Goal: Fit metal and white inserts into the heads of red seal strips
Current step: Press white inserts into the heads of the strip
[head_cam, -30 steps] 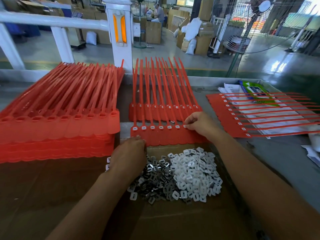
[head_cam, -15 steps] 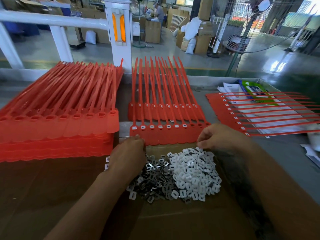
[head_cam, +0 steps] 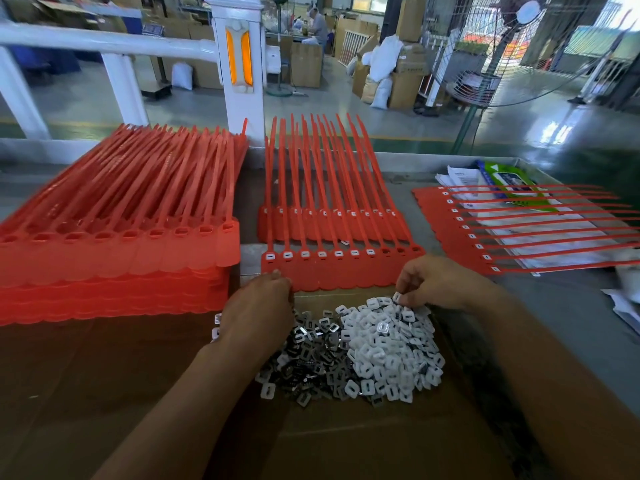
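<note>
Just below the red seal strips (head_cam: 341, 273), the fingers of the right hand (head_cam: 440, 284) pinch one white insert (head_cam: 397, 298). It looks light, stiff and slippery, so it is best nipped by its edges. The left hand (head_cam: 258, 308) covers the metal inserts (head_cam: 311, 355); I cannot tell whether its fingers hold anything.

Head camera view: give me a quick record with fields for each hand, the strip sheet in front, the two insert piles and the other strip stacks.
Left hand: knuckles up over the metal inserts; fingertips hidden
Right hand: pinching a white insert at the far edge of the white pile
Front sheet: white inserts in the left heads; the rightmost few look empty
Left stack: red strips, heads empty
Right sheet: lies sideways, heads filled
</note>
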Motion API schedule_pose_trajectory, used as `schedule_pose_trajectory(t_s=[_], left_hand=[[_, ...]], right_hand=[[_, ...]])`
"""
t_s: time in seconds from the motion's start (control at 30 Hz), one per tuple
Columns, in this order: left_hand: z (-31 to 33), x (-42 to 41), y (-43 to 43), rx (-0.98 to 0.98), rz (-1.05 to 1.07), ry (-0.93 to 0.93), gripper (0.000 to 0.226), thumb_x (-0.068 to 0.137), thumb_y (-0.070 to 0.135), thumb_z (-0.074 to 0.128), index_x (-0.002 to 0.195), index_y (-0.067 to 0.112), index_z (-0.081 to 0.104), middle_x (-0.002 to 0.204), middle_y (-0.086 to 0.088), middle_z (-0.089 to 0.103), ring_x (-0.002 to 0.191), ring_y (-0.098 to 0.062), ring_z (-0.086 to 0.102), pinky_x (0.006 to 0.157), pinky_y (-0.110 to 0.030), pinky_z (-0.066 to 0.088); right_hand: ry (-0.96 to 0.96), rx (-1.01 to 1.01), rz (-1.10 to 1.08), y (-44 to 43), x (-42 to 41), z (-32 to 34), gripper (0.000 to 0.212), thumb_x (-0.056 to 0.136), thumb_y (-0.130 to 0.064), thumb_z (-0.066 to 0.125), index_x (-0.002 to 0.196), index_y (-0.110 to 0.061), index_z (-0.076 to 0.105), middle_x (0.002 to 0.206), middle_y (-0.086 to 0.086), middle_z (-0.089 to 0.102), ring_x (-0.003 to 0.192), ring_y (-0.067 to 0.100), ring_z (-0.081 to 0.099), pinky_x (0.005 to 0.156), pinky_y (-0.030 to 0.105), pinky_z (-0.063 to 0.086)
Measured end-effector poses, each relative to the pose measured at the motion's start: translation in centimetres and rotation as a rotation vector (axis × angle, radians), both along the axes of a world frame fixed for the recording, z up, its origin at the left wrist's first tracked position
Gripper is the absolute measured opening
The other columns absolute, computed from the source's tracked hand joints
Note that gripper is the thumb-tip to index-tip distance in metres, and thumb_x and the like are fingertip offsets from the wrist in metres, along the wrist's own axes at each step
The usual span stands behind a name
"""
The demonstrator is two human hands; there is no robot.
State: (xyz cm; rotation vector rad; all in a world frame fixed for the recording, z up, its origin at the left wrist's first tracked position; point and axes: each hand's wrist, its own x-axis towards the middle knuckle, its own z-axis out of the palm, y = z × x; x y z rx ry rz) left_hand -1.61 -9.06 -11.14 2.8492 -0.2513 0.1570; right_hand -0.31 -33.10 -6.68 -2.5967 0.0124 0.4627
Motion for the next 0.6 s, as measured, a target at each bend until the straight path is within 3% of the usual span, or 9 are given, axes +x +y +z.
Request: schedule_pose_trajectory(t_s=[0.2,0.3,0.43,0.6], left_hand=[[0.0,-0.1,0.1,-0.009,-0.008,-0.012,0.034,0.089,0.006,0.039,0.114,0.017,0.06,0.125,0.0,0.056,0.109,-0.017,0.056,0.083,-0.03,0.046],[0.0,-0.1,0.1,-0.015,-0.005,-0.013,0.035,0.089,0.006,0.039,0.115,0.016,0.06,0.126,0.0,0.055,0.111,-0.018,0.055,0.086,-0.031,0.046],[0.0,-0.1,0.0,-0.019,0.002,-0.003,0.035,0.089,0.005,0.038,0.114,0.015,0.06,0.126,0.0,0.055,0.111,-0.019,0.054,0.087,-0.032,0.046],[0.0,-0.1,0.0,-0.023,0.007,-0.002,0.035,0.089,0.005,0.038,0.114,0.015,0.06,0.126,0.0,0.055,0.11,-0.019,0.055,0.085,-0.031,0.046]], right_hand=[[-0.019,0.225,-0.106,-0.7,-0.2,0.2,0.008,0.083,-0.007,0.066,0.081,-0.015,0.064,0.078,0.003,0.067,0.066,0.009,0.059,0.056,0.02,0.046],[0.011,0.209,-0.077,-0.8,-0.1,0.0,0.018,0.085,-0.001,0.06,0.084,-0.016,0.069,0.085,0.005,0.071,0.074,0.012,0.061,0.062,0.018,0.048],[0.031,0.234,-0.069,-1.0,0.2,-0.6,0.024,0.087,0.0,0.057,0.083,-0.02,0.069,0.087,0.005,0.07,0.078,0.015,0.062,0.072,0.027,0.05],[-0.055,0.278,-0.095,-1.5,0.5,-0.8,0.02,0.087,-0.007,0.06,0.077,-0.023,0.068,0.064,-0.01,0.066,0.054,-0.002,0.057,0.055,0.019,0.043]])
